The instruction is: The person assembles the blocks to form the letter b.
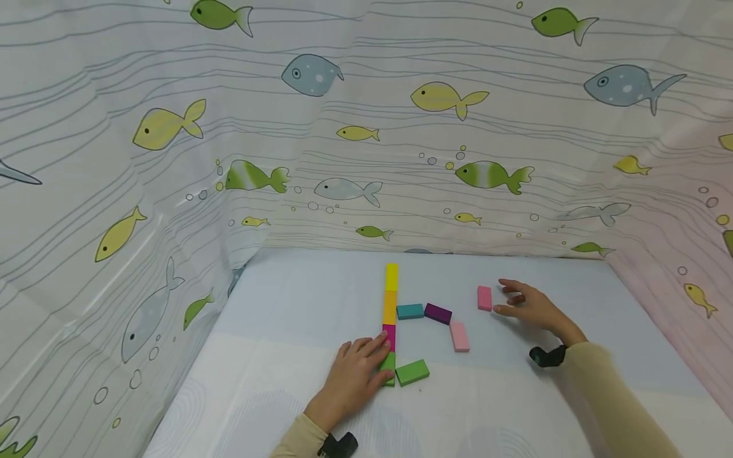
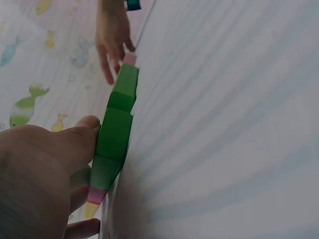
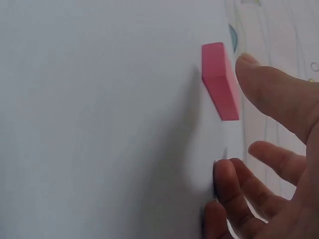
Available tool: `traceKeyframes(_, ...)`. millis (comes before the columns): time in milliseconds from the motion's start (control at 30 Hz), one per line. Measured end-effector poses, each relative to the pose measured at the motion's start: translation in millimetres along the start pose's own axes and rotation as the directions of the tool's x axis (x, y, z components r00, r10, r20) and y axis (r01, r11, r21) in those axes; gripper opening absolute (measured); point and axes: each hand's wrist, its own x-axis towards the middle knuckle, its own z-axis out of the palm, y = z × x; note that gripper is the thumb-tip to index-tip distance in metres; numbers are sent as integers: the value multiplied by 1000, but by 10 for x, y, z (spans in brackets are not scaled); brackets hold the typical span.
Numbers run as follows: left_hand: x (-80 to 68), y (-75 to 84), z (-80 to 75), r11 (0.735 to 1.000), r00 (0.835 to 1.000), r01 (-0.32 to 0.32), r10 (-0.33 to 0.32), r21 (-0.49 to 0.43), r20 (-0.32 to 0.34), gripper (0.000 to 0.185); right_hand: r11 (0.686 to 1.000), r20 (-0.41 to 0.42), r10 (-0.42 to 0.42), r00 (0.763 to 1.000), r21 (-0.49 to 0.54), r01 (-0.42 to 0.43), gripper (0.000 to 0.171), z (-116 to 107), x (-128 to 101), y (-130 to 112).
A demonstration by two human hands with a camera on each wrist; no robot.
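My left hand (image 1: pixel 355 375) rests along the near end of a straight row of blocks, its fingertips touching the magenta block (image 1: pixel 392 338) and the green block (image 1: pixel 387 362). Farther up that row lie an orange block (image 1: pixel 390 308) and a yellow block (image 1: pixel 392 277). Fingers spread and loosely bent, my right hand (image 1: pixel 535 306) hovers just right of a pink block (image 1: pixel 484 298). In the right wrist view, a gap shows between the thumb (image 3: pixel 271 92) and that pink block (image 3: pixel 222 82); the hand holds nothing.
Branching right from the row are a teal block (image 1: pixel 410 312), a purple block (image 1: pixel 438 313) and a light pink block (image 1: pixel 459 336). A second green block (image 1: pixel 412 373) sits angled by the row's near end. Fish-patterned cloth (image 1: pixel 401 159) hangs behind the white table (image 1: pixel 298 305) and along its sides.
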Motion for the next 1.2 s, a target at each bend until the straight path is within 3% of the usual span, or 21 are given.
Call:
traceKeyframes(367,-3,-10,-4,1000,1000,12,-12,1,23,55,997,2,33,999,64,-33,75,175,165,-3)
traceKeyframes(767,-19,-18,-4,1000,1000,23,-23,10,17,55,999,-63,34,997,10,-34,70,256,140,-70)
traceKeyframes(1033,-34,7,-4,1000,999,28,-28,6,39,55,998,-102,-30,994,-62,23,66,235,-159,-76)
traceKeyframes(1200,-27,6,0,1000,999,18,-19,18,28,55,995,-108,-25,994,-96,15,65,204,-388,-91)
